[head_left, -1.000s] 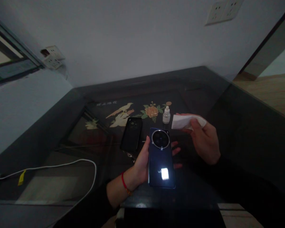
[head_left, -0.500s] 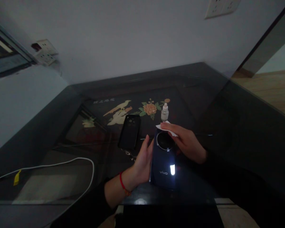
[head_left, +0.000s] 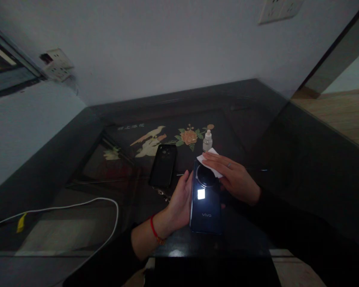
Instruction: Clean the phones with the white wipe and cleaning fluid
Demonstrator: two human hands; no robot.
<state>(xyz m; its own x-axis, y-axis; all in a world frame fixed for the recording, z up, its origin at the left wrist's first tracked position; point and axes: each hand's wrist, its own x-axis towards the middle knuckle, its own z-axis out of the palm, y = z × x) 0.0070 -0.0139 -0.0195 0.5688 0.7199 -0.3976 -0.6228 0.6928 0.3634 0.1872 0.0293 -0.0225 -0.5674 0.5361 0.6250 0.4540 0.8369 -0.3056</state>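
Note:
A dark blue phone (head_left: 208,205) lies back side up in my left hand (head_left: 181,203), which grips it from the left and beneath; a fingertip shows at its right edge. My right hand (head_left: 237,179) is closed on a folded white wipe (head_left: 211,163) and presses it over the upper right of the phone's round camera ring. Just beyond the wipe stands a small clear dropper bottle (head_left: 207,141) with a white cap. To the left, a black phone case (head_left: 163,165) rests on the table, with a beaded strap (head_left: 161,193) partly behind my left hand.
The dark glossy table (head_left: 245,107) bears a bird-and-flower picture (head_left: 151,141). A white cable (head_left: 77,206) with a yellow tag (head_left: 21,223) curves across the left side. Wall sockets (head_left: 58,65) sit at the left, beside a pale wall behind the table.
My right hand has slid the wipe slightly down onto the camera ring, and more of the wipe shows. The phone has tilted a little, shifting the light's reflection up and left.

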